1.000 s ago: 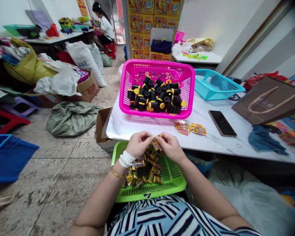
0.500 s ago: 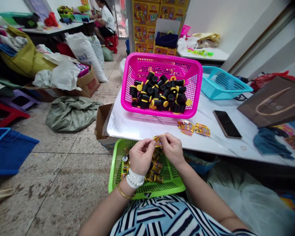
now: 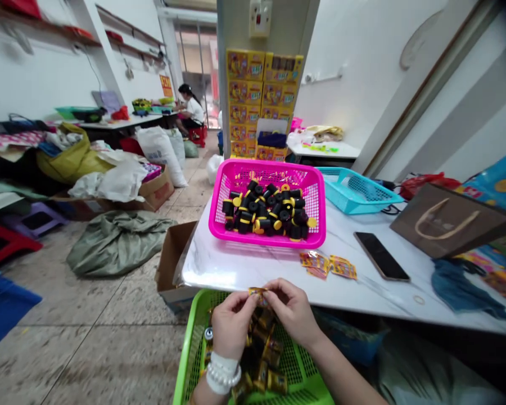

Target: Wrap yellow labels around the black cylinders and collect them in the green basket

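Note:
My left hand (image 3: 230, 326) and my right hand (image 3: 294, 315) meet at the table's front edge. Between their thumbs and fingertips they pinch a small yellow-orange printed wrapper (image 3: 257, 291); the fingers partly cover it. Just below is a green basket (image 3: 187, 349) with several small cylinders in gold-and-brown printed wraps (image 3: 277, 381). Beyond my hands, on the table, stands a pink basket (image 3: 266, 243) of black cylinders with yellow ends (image 3: 262, 224). Flat printed wrappers (image 3: 343, 267) lie in small piles to the right of that basket's front.
On the white table (image 3: 236, 270) are a phone (image 3: 382, 256), a blue basket (image 3: 358, 194), a brown paper bag (image 3: 442, 219) and a dark blue cloth (image 3: 464, 287). An open carton (image 3: 168, 270) stands at the table's left. Farther back, a person (image 3: 191, 109) sits at another table.
My head view has tilted up, so the scene sits lower and more wall shows. Both hands still pinch the wrapper, now with its edge turned more toward me.

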Available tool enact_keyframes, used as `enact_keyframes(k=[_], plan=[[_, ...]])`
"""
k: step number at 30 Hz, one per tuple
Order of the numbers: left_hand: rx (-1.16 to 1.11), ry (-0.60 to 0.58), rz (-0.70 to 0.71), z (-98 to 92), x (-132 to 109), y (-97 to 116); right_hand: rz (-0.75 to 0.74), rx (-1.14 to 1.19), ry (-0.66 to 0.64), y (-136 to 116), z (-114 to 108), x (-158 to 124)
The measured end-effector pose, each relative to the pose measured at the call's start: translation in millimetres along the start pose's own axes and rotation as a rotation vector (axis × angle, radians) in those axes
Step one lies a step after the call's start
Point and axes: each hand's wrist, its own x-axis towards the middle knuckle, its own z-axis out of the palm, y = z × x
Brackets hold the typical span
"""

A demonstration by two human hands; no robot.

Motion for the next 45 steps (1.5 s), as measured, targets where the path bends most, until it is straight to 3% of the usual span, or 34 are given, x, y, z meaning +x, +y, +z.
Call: enact_keyframes(k=[4, 7, 9, 12, 14, 15, 18, 21, 24, 27, 29, 33, 39, 42, 45], plan=[[-0.148, -0.056, -0.173, -5.5, 4.7, -1.7, -0.084, -0.09, 0.044, -4.6, 5.0, 1.0], [-0.233, -0.104, -0.238, -11.3, 5.8, 0.3, -0.191, -0.169, -0.01, -11.2, 1.8, 15.4], [-0.261, -0.094, -0.273, -16.3, 8.7, 3.0, -0.295, -0.298, 0.016, -15.6, -6.9, 39.2], [-0.315, -0.073, -0.326, -23.2, 17.6, 11.6, -0.485, -0.696, 0.155, -21.4, -23.5, 92.7], [-0.381, -0.08, -0.335, -26.7, 25.5, 20.1, -0.506, -0.965, 0.1, -24.7, -31.0, 129.8], [-0.413, -0.085, -0.334, -28.0, 29.5, 24.4, -0.513, -1.066, 0.007, -26.2, -32.9, 145.5], [-0.501, -0.109, -0.338, -30.7, 40.2, 34.6, -0.519, -1.212, -0.177, -30.8, -34.3, 171.7], [-0.592, -0.144, -0.367, -31.5, 46.4, 38.4, -0.507, -1.0, -0.077, -35.0, -35.5, 163.0], [-0.657, -0.166, -0.409, -30.0, 48.5, 37.5, -0.343, -0.403, 0.032, -36.1, -37.9, 129.1], [-0.726, -0.202, -0.485, -25.8, 49.3, 35.4, -0.106, 0.185, -0.066, -33.4, -36.3, 90.8], [-0.776, -0.232, -0.528, -21.5, 49.6, 35.2, -0.015, 0.384, -0.11, -31.0, -32.6, 72.9], [-0.835, -0.267, -0.545, -12.9, 48.4, 39.8, 0.019, 0.399, -0.107, -28.0, -27.3, 62.0], [-0.851, -0.271, -0.526, -6.2, 45.2, 42.5, -0.121, 0.085, -0.059, -32.8, -35.5, 60.0], [-0.791, -0.258, -0.447, -2.8, 43.7, 39.8, -0.189, -0.04, -0.079, -35.6, -35.3, 53.3], [-0.669, -0.238, -0.334, -0.5, 39.4, 37.8, -0.146, 0.049, -0.127, -34.4, -30.5, 46.6]])
